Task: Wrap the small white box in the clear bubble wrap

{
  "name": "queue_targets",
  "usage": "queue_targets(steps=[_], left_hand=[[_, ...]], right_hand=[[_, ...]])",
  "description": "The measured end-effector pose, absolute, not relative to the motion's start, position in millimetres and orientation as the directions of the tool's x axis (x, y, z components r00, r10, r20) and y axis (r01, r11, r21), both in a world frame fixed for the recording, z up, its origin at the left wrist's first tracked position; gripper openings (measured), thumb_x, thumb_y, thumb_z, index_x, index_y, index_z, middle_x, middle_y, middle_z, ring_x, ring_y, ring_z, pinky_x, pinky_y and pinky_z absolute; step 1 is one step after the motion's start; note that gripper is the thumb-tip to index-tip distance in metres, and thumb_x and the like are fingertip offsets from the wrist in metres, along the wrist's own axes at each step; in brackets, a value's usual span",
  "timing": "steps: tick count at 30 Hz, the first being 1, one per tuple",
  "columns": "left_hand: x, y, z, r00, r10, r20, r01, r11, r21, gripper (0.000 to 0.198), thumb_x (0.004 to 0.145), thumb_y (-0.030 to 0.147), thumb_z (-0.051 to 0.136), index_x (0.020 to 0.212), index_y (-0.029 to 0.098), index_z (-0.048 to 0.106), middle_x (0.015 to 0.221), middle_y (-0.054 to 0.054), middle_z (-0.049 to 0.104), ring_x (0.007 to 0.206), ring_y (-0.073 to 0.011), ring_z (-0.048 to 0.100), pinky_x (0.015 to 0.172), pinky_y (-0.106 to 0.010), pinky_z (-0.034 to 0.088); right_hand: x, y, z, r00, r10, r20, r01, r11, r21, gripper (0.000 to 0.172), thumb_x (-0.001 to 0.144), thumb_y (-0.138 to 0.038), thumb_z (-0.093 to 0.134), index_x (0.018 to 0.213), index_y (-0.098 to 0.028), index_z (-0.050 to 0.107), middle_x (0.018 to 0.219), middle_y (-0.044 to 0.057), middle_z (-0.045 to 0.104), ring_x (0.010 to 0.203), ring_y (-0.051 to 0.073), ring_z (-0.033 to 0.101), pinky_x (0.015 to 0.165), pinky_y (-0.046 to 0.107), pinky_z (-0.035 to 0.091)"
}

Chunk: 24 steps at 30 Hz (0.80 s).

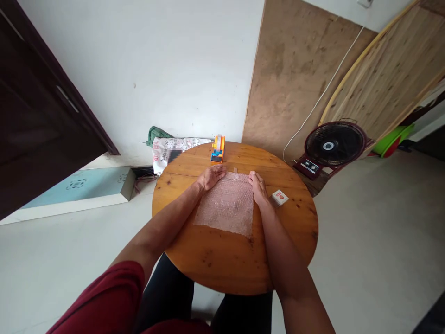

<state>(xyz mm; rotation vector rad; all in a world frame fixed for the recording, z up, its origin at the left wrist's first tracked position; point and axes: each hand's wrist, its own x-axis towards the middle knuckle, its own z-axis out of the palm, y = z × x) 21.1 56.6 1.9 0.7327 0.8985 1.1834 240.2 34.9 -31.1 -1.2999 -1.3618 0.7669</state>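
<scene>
A sheet of bubble wrap [227, 204] lies flat on the round wooden table [215, 264]. My left hand [211, 177] rests on the sheet's far left corner, fingers stretched out flat. My right hand [257, 186] lies along the sheet's right edge, fingers extended and pressing down. A short strip of clear tape [236, 171] sticks up at the sheet's far edge between my hands. An orange and blue tape dispenser [218, 149] stands at the table's far edge, beyond my hands. A small white and red box [279, 198] sits just right of my right hand.
A black floor fan [333, 144] stands right of the table. Wooden boards [299, 69] lean on the wall behind. A printed sack [170, 150] and green cloth [156, 134] lie on the floor at the back left, beside a pale blue panel [76, 188].
</scene>
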Motion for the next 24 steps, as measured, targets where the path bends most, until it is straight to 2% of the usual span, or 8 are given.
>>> queue_targets(steps=[3, 8, 20, 24], left_hand=[[9, 51, 2, 0.123, 0.967, -0.222, -0.524, 0.253, 0.813, 0.020, 0.083, 0.015, 0.052, 0.097, 0.013, 0.067, 0.111, -0.014, 0.073, 0.108, -0.0178, 0.068, 0.107, -0.034, 0.050], [3, 58, 0, 0.100, 0.940, -0.327, -0.545, 0.327, 0.772, 0.017, 0.084, 0.013, 0.054, 0.092, 0.011, 0.068, 0.100, -0.017, 0.074, 0.104, -0.0215, 0.070, 0.106, -0.037, 0.052], [4, 57, 0, 0.065, 0.929, -0.363, -0.571, 0.334, 0.750, 0.022, 0.083, 0.012, 0.057, 0.101, 0.012, 0.068, 0.103, -0.016, 0.074, 0.106, -0.0215, 0.069, 0.107, -0.036, 0.051], [4, 58, 1, 0.067, 0.927, -0.370, -0.578, 0.338, 0.743, 0.017, 0.084, 0.012, 0.056, 0.096, 0.012, 0.068, 0.098, -0.015, 0.073, 0.101, -0.0207, 0.070, 0.105, -0.035, 0.052]], right_hand=[[240, 37, -30, 0.186, 0.961, 0.203, 0.183, 0.169, -0.968, 0.061, 0.085, -0.076, 0.042, 0.099, -0.022, 0.064, 0.107, 0.010, 0.070, 0.112, 0.026, 0.066, 0.103, 0.049, 0.053], [241, 38, -30, 0.218, 0.964, 0.149, 0.104, 0.129, -0.986, 0.060, 0.079, -0.077, 0.051, 0.095, -0.021, 0.066, 0.106, 0.012, 0.070, 0.115, 0.029, 0.065, 0.105, 0.053, 0.051], [242, 37, -29, 0.235, 0.965, 0.121, 0.069, 0.107, -0.992, 0.060, 0.078, -0.077, 0.056, 0.096, -0.021, 0.067, 0.111, 0.011, 0.071, 0.115, 0.027, 0.065, 0.106, 0.048, 0.051], [242, 37, -29, 0.248, 0.962, 0.114, 0.058, 0.103, -0.993, 0.060, 0.077, -0.078, 0.057, 0.095, -0.021, 0.067, 0.112, 0.012, 0.071, 0.114, 0.028, 0.066, 0.107, 0.049, 0.050]])
